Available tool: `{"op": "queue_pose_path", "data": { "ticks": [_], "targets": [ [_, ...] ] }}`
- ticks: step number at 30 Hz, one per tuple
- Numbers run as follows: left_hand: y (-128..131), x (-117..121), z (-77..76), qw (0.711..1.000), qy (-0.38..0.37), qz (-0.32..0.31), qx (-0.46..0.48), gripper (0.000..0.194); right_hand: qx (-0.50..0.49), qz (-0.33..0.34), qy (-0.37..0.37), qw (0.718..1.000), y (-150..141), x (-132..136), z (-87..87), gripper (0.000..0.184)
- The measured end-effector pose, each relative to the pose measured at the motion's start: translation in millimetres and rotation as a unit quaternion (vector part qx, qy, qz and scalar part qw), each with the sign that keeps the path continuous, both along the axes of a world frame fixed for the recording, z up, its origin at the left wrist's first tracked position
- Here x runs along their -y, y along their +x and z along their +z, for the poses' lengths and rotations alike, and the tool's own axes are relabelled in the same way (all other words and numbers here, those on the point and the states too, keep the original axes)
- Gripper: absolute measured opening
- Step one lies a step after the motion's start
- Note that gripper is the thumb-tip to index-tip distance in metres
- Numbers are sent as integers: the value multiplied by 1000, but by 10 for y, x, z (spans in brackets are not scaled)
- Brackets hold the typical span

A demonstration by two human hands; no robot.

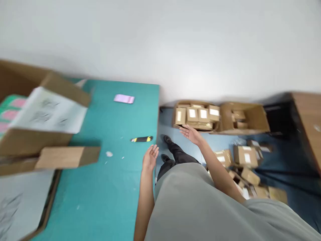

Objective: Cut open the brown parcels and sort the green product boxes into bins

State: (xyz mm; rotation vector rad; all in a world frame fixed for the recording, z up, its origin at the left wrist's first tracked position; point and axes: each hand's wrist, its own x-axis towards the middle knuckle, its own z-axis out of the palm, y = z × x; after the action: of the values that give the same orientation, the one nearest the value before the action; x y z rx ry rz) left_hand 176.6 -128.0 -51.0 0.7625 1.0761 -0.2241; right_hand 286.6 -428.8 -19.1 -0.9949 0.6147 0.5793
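Bench: teal, flat-topped bench (120, 197) against plain white wall (200, 40).
Cutter: black-and-yellow utility cutter (141, 139) lies near the bench's right edge, just beyond the left hand (149, 158); a careless sweep could knock it off.
Fingers: left slightly curled, right hand (192, 134) extended; both hold nothing.
Blade: extension unreadable.
Carton: brown cardboard carton (37, 139) blurred, cut off at left.

Room around cutter (142, 139) — cartons (32, 141) leftward

cutter handle (142, 139) plastic-looking; tabletop (117, 194) smooth; carton (35, 142) matt cardboard; shirt (193, 204) matt cloth.
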Motion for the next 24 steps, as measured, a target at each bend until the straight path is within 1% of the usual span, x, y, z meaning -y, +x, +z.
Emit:
{"op": "queue_pose_path", "data": {
  "ticks": [3, 6, 9, 11, 14, 16, 20, 24],
  "targets": [
    [345, 431, -31, 993, 3, -113, -12, 17, -22, -120, -2, 992, -569, 674, -28, 18],
    [608, 895, 17, 981, 14, -192, 12, 18, -58, -235, -4, 970, -1230, 1220, -74, 15],
    [813, 1335, 118, 969, 36, -238, 47, 17, -89, -348, 4, 933, -1774, 1658, -138, 16],
    [931, 1618, 180, 964, 50, -252, 70, 17, -103, -402, 10, 910, -1998, 1907, -194, 15],
    [1066, 2094, 226, 958, 63, -267, 86, 16, -104, -450, 16, 887, -2128, 2251, -295, 11],
    [1111, 2486, 219, 952, 66, -286, 84, 16, -91, -460, 20, 883, -2133, 2492, -362, 8],
    [1062, 3449, 155, 936, 71, -338, 62, 13, -70, -453, 40, 888, -2116, 3060, -459, 12],
    [864, 4412, 103, 912, 59, -405, 24, 11, -53, -461, 52, 884, -2114, 3644, -530, 14]
  ]
}}
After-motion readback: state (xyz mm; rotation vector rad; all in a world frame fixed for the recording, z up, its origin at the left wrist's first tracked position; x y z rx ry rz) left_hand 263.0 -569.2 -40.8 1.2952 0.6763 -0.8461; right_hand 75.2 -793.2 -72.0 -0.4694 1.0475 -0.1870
